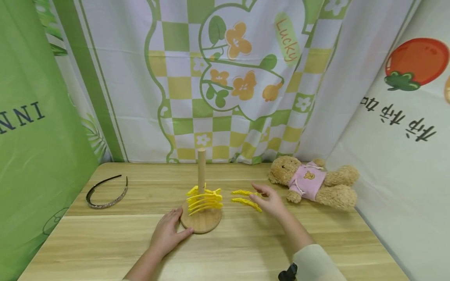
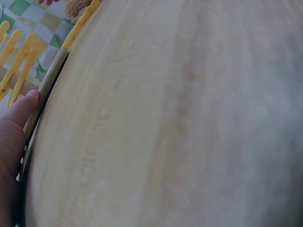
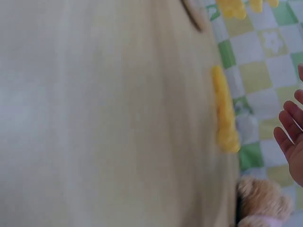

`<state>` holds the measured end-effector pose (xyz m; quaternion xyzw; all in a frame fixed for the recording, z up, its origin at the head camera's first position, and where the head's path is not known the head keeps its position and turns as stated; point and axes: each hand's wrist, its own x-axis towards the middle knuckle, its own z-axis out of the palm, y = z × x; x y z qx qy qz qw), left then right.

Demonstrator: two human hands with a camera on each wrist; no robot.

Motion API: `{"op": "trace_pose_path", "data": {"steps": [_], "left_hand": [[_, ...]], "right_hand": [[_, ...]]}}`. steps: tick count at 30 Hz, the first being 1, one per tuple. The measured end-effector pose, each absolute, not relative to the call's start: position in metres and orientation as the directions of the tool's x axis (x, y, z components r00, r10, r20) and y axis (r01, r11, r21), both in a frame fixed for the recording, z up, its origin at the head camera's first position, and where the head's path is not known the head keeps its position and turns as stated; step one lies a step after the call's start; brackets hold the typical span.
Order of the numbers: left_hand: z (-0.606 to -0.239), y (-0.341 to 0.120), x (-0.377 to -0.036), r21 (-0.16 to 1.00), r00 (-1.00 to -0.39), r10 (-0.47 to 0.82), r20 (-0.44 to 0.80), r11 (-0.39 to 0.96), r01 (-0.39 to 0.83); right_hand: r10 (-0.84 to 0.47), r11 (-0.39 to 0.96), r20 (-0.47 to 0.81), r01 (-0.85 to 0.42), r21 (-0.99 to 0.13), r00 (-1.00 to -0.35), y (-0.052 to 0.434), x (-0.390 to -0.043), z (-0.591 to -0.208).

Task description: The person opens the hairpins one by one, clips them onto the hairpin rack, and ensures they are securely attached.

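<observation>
Right hand (image 1: pixel 272 203) hovers with fingers loosely spread, holding nothing, fingertips just over two loose yellow clips (image 1: pixel 246 201) lying on the wooden table (image 1: pixel 105 242). These lie at its 9 o'clock, long axes running roughly 9 to 3, between the hand and the peg stand (image 1: pixel 201 218). Left hand (image 1: pixel 168 234), fingers relaxed, rests against the stand's round base at its 7 o'clock, farther from the loose clips than the right.

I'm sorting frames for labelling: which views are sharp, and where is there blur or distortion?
Head view: evenly lit and sharp, soft shadows only; the round wooden peg stand and yellow plastic clips read clearly. Left wrist view: the pale wooden tabletop fills the frame, soft and curved by the lens. Right wrist view: blurred throughout; a yellow clip is smeared.
</observation>
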<state>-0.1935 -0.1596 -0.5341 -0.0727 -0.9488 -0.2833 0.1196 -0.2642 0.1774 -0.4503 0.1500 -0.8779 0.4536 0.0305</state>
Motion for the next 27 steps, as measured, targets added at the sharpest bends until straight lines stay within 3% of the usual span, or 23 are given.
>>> {"op": "trace_pose_path", "data": {"steps": [8, 15, 27], "left_hand": [[-0.532, -0.159, -0.193, 0.518, -0.958, 0.064, 0.278, 0.83, 0.206], [-0.531, -0.159, -0.193, 0.543, -0.972, 0.06, 0.225, 0.821, 0.176], [-0.531, -0.159, -0.192, 0.541, -0.969, 0.058, 0.239, 0.821, 0.182]], "right_hand": [[-0.149, 0.637, 0.096, -0.17, -0.752, -0.984, 0.194, -0.262, -0.481], [-0.086, 0.64, 0.042, -0.087, -0.763, -0.995, 0.195, -0.261, -0.498], [-0.099, 0.697, 0.072, -0.12, -0.707, -0.993, 0.198, -0.266, -0.508]]}}
